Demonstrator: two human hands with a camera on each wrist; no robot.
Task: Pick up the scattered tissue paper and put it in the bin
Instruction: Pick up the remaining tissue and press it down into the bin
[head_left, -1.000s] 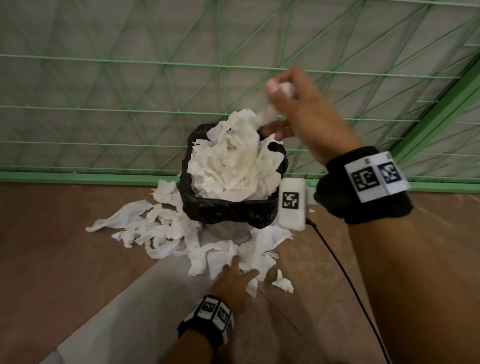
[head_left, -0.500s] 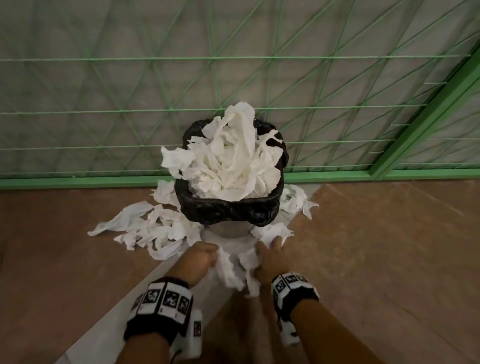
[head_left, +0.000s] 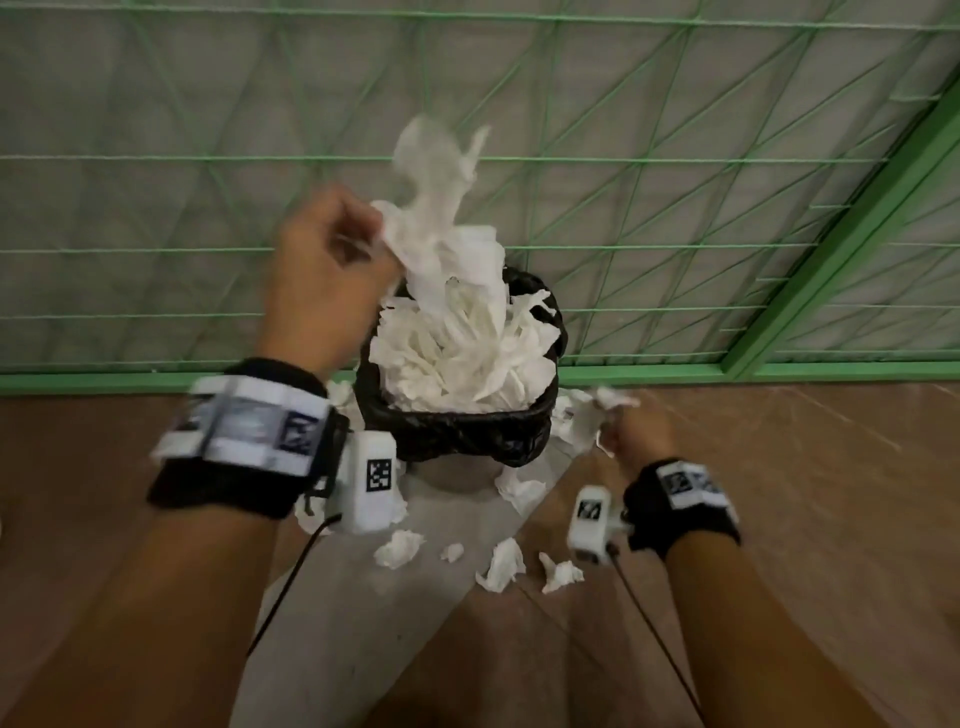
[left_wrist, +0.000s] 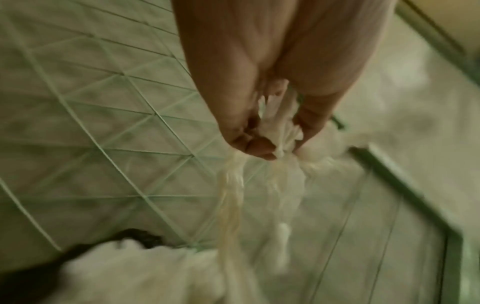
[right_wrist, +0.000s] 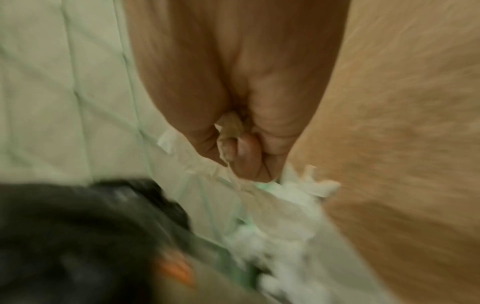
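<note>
A bin (head_left: 457, 431) lined with a black bag stands by the wall, heaped with white tissue paper (head_left: 462, 353). My left hand (head_left: 332, 260) is raised above the bin's left rim and grips a long bunch of tissue (head_left: 436, 208) that trails down onto the heap; the left wrist view shows the fingers (left_wrist: 259, 144) curled round that tissue (left_wrist: 280, 123). My right hand (head_left: 634, 431) is low at the bin's right side, fist closed on a wad of tissue (head_left: 587, 421), also seen in the right wrist view (right_wrist: 231, 127). Several small scraps (head_left: 504, 566) lie on the floor in front.
A wall with a green wire grid (head_left: 675, 208) and a green baseboard (head_left: 779, 371) stands right behind the bin. The floor is brown (head_left: 805, 519) with a pale grey strip (head_left: 337, 623) running toward me. Cables (head_left: 291, 577) hang from both wrist cameras.
Both hands were down on the floor tissue in front of the bin; now the left has lifted a bunch above the bin and the right has moved to the bin's right with a wad.
</note>
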